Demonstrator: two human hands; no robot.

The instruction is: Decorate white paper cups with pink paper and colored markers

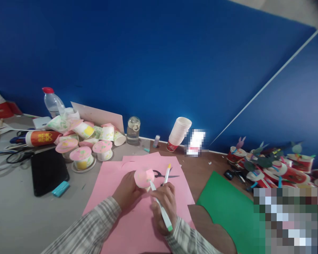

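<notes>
Right hand (167, 196) gripped a white, green-ended marker (162, 210), its tip at the small paper cup with a round pink top (141, 179) that the left hand (125, 190) held over the large pink paper sheet (127, 222). Clean marks probably needed a steady cup and light pressure. Left of the sheet, a red-orange cylinder (42, 138) bore yellow characters, too blurred to read; beyond the sheet, stacked white paper cups (179, 131) showed illegible script on red.
</notes>
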